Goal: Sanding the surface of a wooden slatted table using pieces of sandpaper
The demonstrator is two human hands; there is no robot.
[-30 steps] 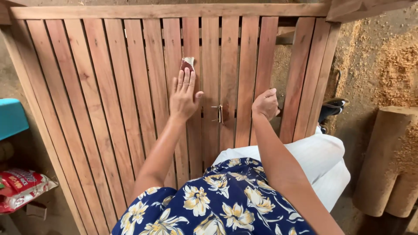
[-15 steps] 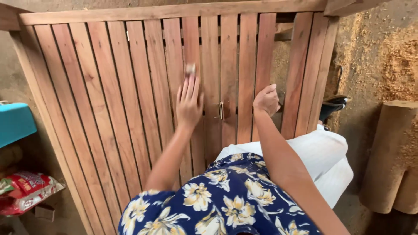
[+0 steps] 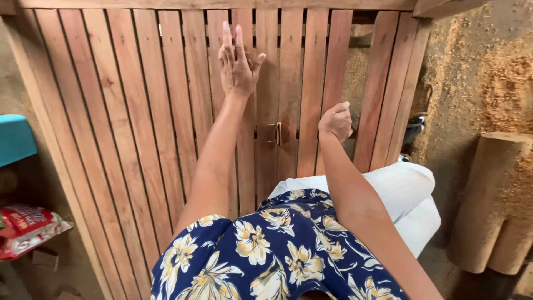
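Across the top half of the head view, a slatted wooden panel is seen, tilted away from the person. The left hand is laid flat on the slats near the panel's upper edge, fingers stretched out and close together, thumb spread to the side. Whether anything is pressed beneath the palm cannot be told, since nothing shows past the fingers. The right hand is curled shut around the edge of one slat at mid-height, just right of a small metal latch, so the panel appears to be steadied by it.

Judged from this pose, a rubbing stroke along the grain is in hand. It would be done well if the palm were kept flat, the pressure held even, the stroke run lengthwise along one slat rather than across the gaps, and the panel braced firmly by the other hand so that it does not rock.

Two hands are counted, both the person's own. One panel is seen, with roughly sixteen slats; the exact number is uncertain at the right edge. One latch is counted. One teal container is at the left edge, one red and white bag lies below it, and two log sections stand at the right beside scattered sawdust.
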